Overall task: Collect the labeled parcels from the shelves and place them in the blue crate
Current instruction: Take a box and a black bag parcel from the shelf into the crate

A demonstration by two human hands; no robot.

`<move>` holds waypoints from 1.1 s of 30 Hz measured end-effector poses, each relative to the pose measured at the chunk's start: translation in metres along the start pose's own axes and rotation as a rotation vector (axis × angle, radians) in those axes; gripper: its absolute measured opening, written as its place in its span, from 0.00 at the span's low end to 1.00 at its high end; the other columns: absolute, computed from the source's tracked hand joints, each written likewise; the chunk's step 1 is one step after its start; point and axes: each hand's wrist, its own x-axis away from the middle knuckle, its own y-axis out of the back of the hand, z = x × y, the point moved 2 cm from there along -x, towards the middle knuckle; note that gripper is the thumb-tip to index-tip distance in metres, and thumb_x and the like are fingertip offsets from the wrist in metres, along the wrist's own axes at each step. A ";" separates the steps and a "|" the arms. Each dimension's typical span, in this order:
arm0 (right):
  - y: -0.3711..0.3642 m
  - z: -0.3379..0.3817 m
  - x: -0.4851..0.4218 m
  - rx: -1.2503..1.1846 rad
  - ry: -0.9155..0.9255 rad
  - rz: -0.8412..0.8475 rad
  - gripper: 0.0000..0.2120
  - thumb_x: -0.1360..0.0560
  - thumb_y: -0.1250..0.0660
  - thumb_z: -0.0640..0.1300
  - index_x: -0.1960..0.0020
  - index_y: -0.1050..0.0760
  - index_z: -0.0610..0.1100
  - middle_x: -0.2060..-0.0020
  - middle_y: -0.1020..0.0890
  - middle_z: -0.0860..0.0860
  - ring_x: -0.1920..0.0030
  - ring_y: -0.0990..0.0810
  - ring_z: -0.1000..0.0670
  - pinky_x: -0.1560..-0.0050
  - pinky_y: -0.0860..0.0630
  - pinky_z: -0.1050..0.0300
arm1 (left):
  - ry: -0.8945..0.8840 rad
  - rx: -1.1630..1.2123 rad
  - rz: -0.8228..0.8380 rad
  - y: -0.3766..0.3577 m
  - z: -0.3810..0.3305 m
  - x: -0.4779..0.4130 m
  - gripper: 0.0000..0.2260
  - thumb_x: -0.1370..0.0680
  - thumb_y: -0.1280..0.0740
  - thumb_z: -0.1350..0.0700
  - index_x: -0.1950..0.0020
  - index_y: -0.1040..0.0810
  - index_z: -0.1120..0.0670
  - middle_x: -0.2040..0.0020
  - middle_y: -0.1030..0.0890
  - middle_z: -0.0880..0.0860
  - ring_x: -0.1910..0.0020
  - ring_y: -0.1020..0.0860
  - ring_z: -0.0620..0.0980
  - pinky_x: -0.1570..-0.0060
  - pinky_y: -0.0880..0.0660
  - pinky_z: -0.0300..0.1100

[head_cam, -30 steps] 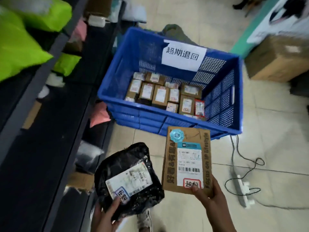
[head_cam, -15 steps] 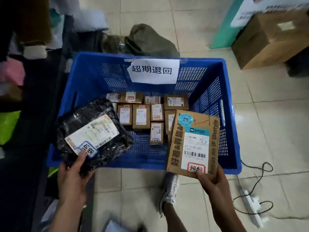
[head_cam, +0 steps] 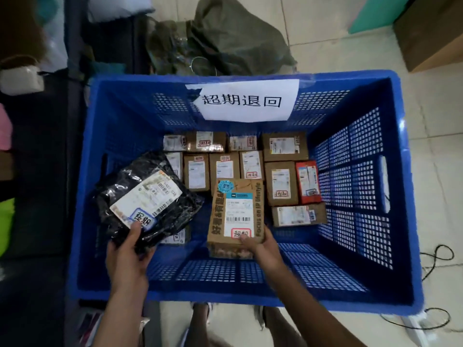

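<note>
Brown cardboard parcel (head_cam: 235, 211) bears white barcode label, red stamp.

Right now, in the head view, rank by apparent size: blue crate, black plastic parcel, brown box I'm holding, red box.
1. blue crate
2. black plastic parcel
3. brown box
4. red box
The two held parcels are nearer the camera than the red box, so its last place is unsure.
</note>
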 end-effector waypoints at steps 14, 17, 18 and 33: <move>-0.139 -0.110 -0.176 0.165 -0.155 -0.020 0.30 0.28 0.25 0.42 0.29 0.32 0.51 0.41 0.19 0.53 0.40 0.20 0.48 0.33 0.27 0.45 | -0.086 -0.298 0.086 0.003 -0.005 -0.152 0.20 0.25 0.26 0.56 0.34 0.24 0.48 0.41 0.17 0.46 0.44 0.19 0.47 0.55 0.21 0.44; -0.149 -0.123 -0.186 0.250 -0.153 -0.050 0.30 0.28 0.24 0.44 0.30 0.32 0.50 0.39 0.19 0.51 0.39 0.21 0.46 0.33 0.26 0.47 | -0.072 -0.324 0.126 0.006 -0.002 -0.162 0.20 0.25 0.26 0.56 0.35 0.23 0.48 0.42 0.17 0.46 0.44 0.18 0.47 0.51 0.21 0.46; -0.150 -0.123 -0.187 0.298 -0.148 -0.062 0.31 0.28 0.24 0.45 0.29 0.33 0.49 0.38 0.19 0.51 0.38 0.21 0.46 0.34 0.26 0.47 | -0.067 -0.325 0.133 0.007 -0.002 -0.163 0.19 0.25 0.26 0.56 0.35 0.23 0.48 0.42 0.16 0.46 0.45 0.18 0.46 0.53 0.21 0.45; -0.149 -0.164 -0.230 0.684 -0.281 0.019 0.45 0.30 0.23 0.47 0.24 0.47 0.40 0.32 0.25 0.43 0.35 0.24 0.41 0.35 0.26 0.46 | -0.047 -0.394 0.193 0.002 0.031 -0.185 0.14 0.24 0.28 0.56 0.39 0.22 0.46 0.47 0.16 0.44 0.53 0.18 0.40 0.65 0.20 0.38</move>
